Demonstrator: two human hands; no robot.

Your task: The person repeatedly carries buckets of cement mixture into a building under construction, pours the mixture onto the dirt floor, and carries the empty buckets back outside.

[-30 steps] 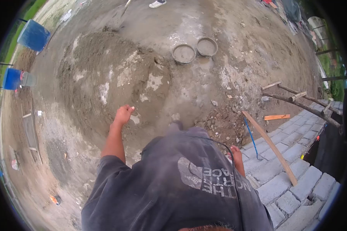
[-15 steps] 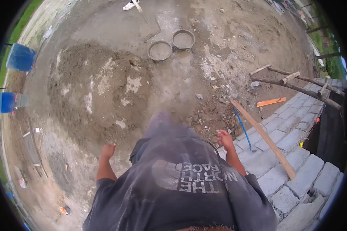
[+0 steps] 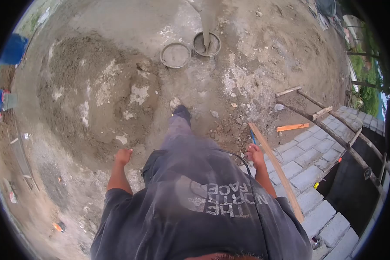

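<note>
My left hand [image 3: 124, 156] hangs out at my left side, its fingers curled in and nothing seen in it. On the other side, my right hand [image 3: 255, 155] is held low with half-curled, slightly parted fingers and no object showing. It is nearest to a long wooden plank [image 3: 276, 170], which leans across the blocks just right of it; I see no contact. A blue bar [image 3: 253, 138] shows in part beside the plank. Ahead of me stand two round tubs: the left tub [image 3: 176, 55] holds grey wet mix, and a long grey shape [image 3: 206, 26] reaches down into the right tub [image 3: 197, 48].
A sand mound [image 3: 95, 82] lies ahead on the left. A rough pole ladder [image 3: 333, 123] spans the right, by grey block paving [image 3: 307, 151] and a dark pit [image 3: 351, 182]. An orange board [image 3: 292, 127] lies near rubble. Blue containers [image 3: 14, 50] stand far left.
My leg has stepped forward, and a shoe now shows. The tubs, ladder and plank have shifted in view. A long grey shape has come down into the right tub. The white shoe at the top is gone.
</note>
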